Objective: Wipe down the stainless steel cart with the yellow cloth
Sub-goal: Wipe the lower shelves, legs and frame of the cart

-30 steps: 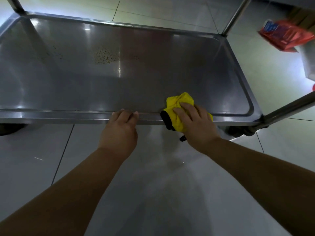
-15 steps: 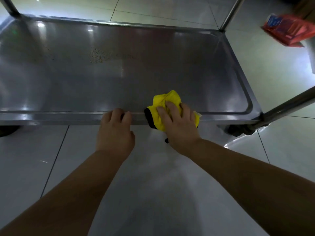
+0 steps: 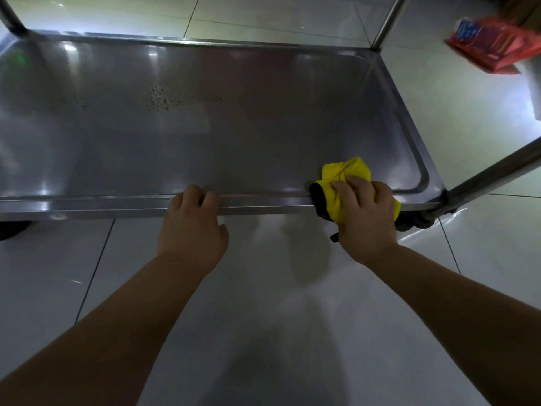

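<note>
1. Left hand [image 3: 191, 227], at 6 o'clock of the shelf, curls its fingers over the cart [image 3: 87, 200]'s near rim, steadying it.
2. Right hand [image 3: 366, 213], at 4 o'clock, presses the bunched yellow cloth [image 3: 345, 174] on that rim, fingers curled around it: rim-wiping step.
3. Next probably calls for rubbing the specks [image 3: 159, 98] at 11 o'clock.

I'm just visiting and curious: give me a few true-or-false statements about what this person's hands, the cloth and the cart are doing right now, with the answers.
1. The right hand presses the yellow cloth on the cart's near rim. True.
2. The left hand holds a spray bottle. False: it grips the near rim, holding nothing else.
3. A speckled patch shows on the cart shelf. True.
4. The cloth lies at the shelf's far left corner. False: it is near the right front corner.
5. A red package lies on the shelf. False: it is off the cart, upper right.
</note>
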